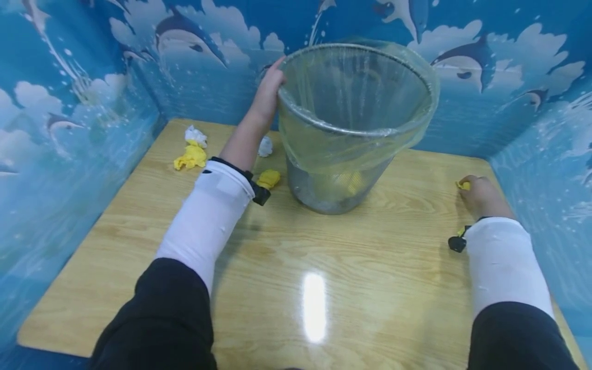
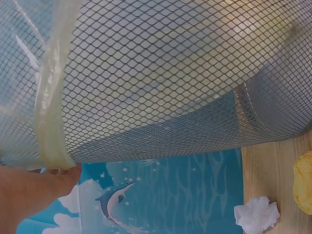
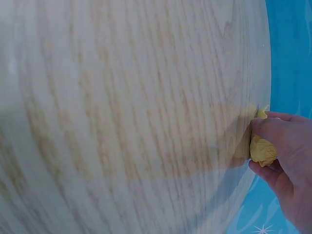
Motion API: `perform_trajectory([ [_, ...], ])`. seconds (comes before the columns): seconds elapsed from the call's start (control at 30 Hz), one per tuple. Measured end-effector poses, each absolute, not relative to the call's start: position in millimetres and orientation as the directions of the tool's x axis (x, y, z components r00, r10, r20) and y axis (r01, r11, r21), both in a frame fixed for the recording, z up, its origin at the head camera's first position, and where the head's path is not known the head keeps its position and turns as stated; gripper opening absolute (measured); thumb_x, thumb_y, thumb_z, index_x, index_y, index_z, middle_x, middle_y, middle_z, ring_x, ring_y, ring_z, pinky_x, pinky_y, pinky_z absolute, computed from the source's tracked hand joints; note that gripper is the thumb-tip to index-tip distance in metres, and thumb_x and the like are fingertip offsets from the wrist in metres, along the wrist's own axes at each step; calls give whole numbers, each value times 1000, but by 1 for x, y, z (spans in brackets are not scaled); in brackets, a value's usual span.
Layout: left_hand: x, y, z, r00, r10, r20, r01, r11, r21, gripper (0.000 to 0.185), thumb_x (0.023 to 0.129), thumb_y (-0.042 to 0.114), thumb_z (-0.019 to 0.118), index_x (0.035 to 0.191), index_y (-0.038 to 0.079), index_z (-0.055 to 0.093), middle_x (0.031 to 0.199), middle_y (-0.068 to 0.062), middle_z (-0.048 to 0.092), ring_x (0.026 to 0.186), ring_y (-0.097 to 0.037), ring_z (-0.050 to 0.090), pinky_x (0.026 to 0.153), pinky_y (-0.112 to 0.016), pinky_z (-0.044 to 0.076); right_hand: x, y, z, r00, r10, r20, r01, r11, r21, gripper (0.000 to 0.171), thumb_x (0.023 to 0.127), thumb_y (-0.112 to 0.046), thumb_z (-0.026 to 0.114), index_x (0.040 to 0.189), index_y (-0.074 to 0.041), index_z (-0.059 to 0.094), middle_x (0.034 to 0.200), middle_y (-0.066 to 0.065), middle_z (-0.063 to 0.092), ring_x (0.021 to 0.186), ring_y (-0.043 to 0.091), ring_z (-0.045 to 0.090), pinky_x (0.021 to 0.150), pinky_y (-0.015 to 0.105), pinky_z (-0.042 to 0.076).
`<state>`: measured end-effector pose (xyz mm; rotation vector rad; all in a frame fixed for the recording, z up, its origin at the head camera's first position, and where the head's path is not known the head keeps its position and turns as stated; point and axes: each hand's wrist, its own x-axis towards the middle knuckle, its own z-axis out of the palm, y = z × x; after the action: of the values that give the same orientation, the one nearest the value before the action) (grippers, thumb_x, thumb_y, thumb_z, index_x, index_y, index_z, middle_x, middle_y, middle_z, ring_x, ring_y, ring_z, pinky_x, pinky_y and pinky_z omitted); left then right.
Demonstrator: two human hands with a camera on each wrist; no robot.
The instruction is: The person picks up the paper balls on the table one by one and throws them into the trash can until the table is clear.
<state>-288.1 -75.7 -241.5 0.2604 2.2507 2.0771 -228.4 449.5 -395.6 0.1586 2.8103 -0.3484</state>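
Head view first: I am looking down on a glossy wooden table (image 1: 324, 267) boxed in by blue dolphin-print walls (image 1: 69, 128), with a ceiling light glaring off the middle. My left hand (image 1: 268, 95) is gripping the rim of a wire-mesh wastebasket (image 1: 351, 128) lined with a clear plastic bag (image 1: 324, 154), and the basket is tilting toward me. My right hand (image 1: 481, 195) is curling over a yellow paper wad (image 1: 462, 185) near the table's right edge, hiding most of it. More crumpled paper balls (image 1: 191, 151) are lying behind my left forearm.

Left wrist view: mesh is filling the picture; only part of the hand (image 2: 34, 195) is showing.

Right wrist view: my fingers (image 3: 282, 141) are pinching the wad (image 3: 262, 148) against the wood.
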Motion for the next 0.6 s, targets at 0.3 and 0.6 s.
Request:
perform_trajectory([
  [0.3, -288, -74, -240, -985, 157, 67, 77, 59, 995, 63, 95, 21, 26, 156, 24, 16, 161, 14, 12, 145, -4, 16, 92, -19, 31, -230, 454, -394, -941, 61, -334, 143, 963, -226, 47, 103, -25, 37, 137, 8, 35, 136, 43, 25, 124, 61, 26, 101, 71, 26],
  [0.6, -289, -74, -240, -985, 159, 68, 77, 51, 996, 63, 95, 21, 26, 157, 23, 16, 161, 14, 11, 144, -4, 17, 93, -20, 31, -235, 461, -394, -952, 33, -305, 113, 962, -248, 46, 101, -19, 40, 136, 10, 35, 132, 44, 29, 122, 62, 27, 101, 70, 26],
])
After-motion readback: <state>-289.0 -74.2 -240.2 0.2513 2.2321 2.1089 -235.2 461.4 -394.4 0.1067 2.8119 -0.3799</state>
